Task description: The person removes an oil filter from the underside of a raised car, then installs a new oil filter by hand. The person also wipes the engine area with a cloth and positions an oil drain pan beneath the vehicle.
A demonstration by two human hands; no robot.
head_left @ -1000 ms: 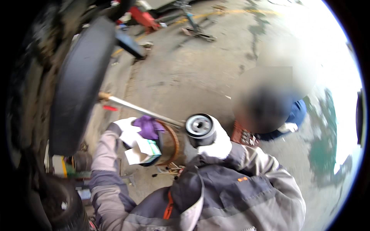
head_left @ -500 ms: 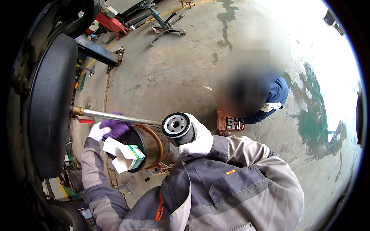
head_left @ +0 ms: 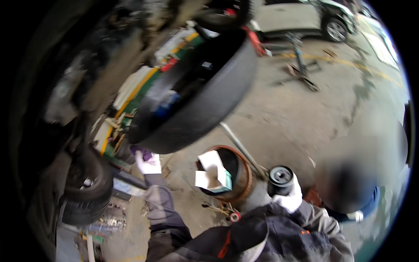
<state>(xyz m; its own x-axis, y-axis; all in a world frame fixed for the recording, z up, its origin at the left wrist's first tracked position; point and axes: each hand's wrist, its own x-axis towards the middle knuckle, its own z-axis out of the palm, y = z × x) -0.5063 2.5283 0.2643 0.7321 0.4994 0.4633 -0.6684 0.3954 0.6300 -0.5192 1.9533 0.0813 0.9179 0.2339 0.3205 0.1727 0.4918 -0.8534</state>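
Note:
My right hand (head_left: pixel 290 198), in a white glove, grips a black oil filter (head_left: pixel 280 180) from its right side, with its holed end facing up. My left hand (head_left: pixel 149 163), also gloved in white, is raised under the rim of a big black drain pan (head_left: pixel 218 107). It is closed on a purple cloth (head_left: pixel 144 153), partly hidden by the fingers and blurred. Between my hands an opened white and green carton (head_left: pixel 211 174) lies on top of a drum (head_left: pixel 242 183). From the pan a metal pipe (head_left: pixel 242 150) slants down behind the filter.
A vehicle's underside (head_left: pixel 94 83) and a tyre (head_left: pixel 87 192) fill the left. A co-worker's blue sleeve (head_left: pixel 371 203) is at the right, beside a red tool case (head_left: pixel 313 195). A stand (head_left: pixel 299 56) and a parked car (head_left: pixel 288 17) are farther off.
My view has swung left and up toward the vehicle. My left hand has moved with the purple cloth from beside the drum to under the pan's rim. The right hand keeps the filter.

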